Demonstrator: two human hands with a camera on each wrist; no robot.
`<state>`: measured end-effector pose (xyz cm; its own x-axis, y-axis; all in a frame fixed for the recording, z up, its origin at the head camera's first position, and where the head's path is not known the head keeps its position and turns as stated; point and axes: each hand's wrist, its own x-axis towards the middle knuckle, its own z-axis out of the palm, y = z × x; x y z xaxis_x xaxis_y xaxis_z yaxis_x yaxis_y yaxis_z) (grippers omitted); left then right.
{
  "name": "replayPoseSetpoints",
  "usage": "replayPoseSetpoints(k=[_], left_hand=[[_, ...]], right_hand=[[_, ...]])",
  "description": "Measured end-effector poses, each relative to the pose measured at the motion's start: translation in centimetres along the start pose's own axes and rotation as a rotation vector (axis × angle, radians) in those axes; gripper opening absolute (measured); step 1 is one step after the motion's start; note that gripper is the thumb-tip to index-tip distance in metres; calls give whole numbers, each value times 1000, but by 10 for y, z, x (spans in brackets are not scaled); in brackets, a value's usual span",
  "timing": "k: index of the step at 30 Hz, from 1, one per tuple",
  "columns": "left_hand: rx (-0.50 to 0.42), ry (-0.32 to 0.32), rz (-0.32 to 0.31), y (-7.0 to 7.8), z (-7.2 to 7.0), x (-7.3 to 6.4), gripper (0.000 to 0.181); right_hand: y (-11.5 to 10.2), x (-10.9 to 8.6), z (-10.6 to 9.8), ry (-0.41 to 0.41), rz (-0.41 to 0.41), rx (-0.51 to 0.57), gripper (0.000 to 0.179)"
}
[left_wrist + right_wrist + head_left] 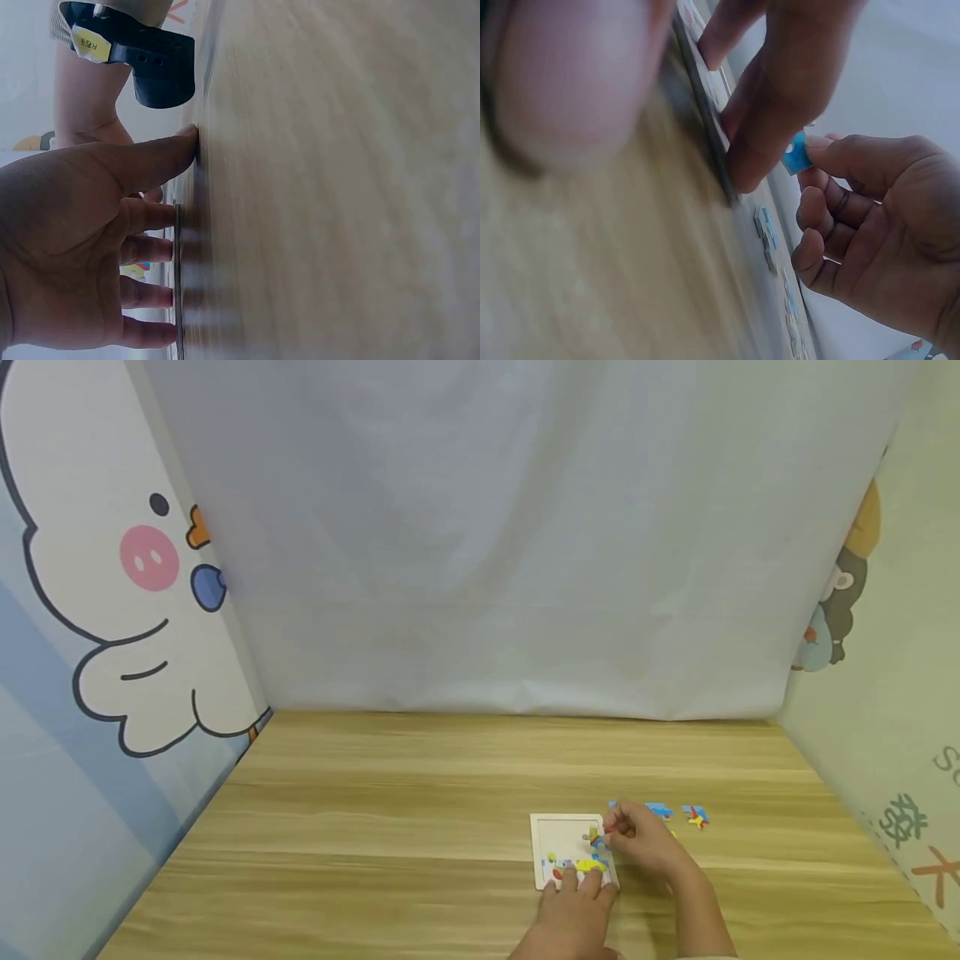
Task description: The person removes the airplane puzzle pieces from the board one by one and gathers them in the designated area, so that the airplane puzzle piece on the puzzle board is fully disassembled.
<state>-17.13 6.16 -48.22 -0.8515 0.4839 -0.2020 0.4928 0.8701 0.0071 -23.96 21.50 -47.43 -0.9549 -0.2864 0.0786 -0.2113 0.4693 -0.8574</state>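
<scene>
A square puzzle board (536,852) with a pale raised border lies on the table, with colourful pieces fitted along its near side. My left hand (576,910) rests its fingertips on the board's near edge; in the left wrist view its fingers (147,292) are nearly straight and the thumb is spread onto the table. Above the board's right side, my right hand (647,842) pinches a jigsaw piece (597,841) between thumb and index finger. The right wrist view shows a blue part of that piece (796,155), the other fingers loosely curled. The fingertips partly cover the piece.
Loose jigsaw pieces lie right of the board, including a blue one (658,810) and a blue, red and yellow one (697,817); the right hand partly hides others. A grey-white sheet (480,568) hangs behind the wooden table (337,827), with printed panels at both sides.
</scene>
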Motion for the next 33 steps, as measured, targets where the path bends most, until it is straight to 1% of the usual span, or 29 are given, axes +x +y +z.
replayPoseSetpoints(k=[3,6,9,12,16,24,28,33], left_hand=[[-10,12,3,1,1,0,77],[-15,4,4,0,1,0,78],[-29,-11,3,-1,1,0,79],[-43,-12,4,-1,1,1,79],[-49,5,12,-2,2,0,78],[-55,34,27,-2,2,0,77],[-74,41,42,-3,0,-1,76],[-98,32,53,-5,-3,-3,75]], right_hand=[[1,-5,-4,5,2,-25,11],[4,-11,-12,13,-3,-38,10],[7,-15,-20,19,-13,-29,10],[10,-19,-25,42,-21,-9,11],[16,-25,-33,88,-5,4,11],[24,-38,-48,152,50,17,17],[27,-46,-58,173,107,-5,17],[29,-53,-71,202,161,-56,16]])
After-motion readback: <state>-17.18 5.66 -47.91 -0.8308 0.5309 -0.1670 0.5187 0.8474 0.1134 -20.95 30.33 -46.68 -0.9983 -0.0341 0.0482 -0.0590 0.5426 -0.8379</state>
